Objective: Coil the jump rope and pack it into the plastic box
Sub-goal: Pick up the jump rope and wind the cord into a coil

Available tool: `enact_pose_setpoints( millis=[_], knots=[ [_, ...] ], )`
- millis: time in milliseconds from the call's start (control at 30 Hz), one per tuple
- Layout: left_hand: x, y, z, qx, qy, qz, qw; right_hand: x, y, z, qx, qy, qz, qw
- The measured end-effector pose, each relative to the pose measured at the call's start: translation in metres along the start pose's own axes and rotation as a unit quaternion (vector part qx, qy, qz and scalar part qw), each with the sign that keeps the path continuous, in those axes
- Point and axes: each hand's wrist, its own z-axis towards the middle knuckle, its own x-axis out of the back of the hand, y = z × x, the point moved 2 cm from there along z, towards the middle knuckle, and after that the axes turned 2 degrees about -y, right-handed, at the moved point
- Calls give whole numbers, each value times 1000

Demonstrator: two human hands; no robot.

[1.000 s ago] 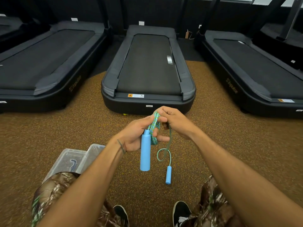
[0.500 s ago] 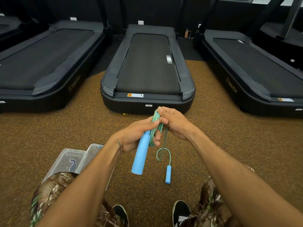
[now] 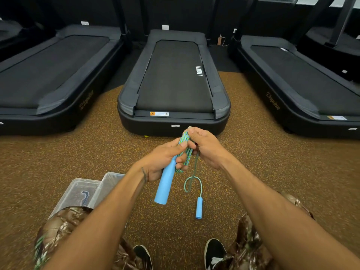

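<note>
Head view: the left hand (image 3: 163, 158) is closed around one blue handle (image 3: 165, 187) and the coiled jump rope (image 3: 185, 148). The right hand (image 3: 207, 146) pinches the coil's top. The second handle (image 3: 199, 207) dangles above the floor (image 3: 78, 152). The plastic box (image 3: 109, 184) sits open beside the left knee.

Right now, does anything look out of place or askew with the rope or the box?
One thing: the second handle hangs loose below the hands on an uncoiled tail of rope, apart from the bundle gripped by both hands. The plastic box stands open at lower left.
</note>
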Motion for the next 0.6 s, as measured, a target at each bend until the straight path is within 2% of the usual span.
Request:
enact_pose_setpoints(
  millis=[200, 333, 467, 600],
  knots=[
    [-3, -3, 1, -18, 5, -53, 998, 1, -4, 0, -14, -9, 37, 999],
    [0, -1, 3, -18, 0, -50, 999, 4, -3, 2, -39, -23, 44, 998],
    [1, 2, 0, -38, 3, -93, 995, 6, 6, 4, -49, -19, -9, 999],
    [-3, 17, 1, -86, 18, -133, 987, 4, 27, -3, -64, -44, -145, 986]
  ],
)
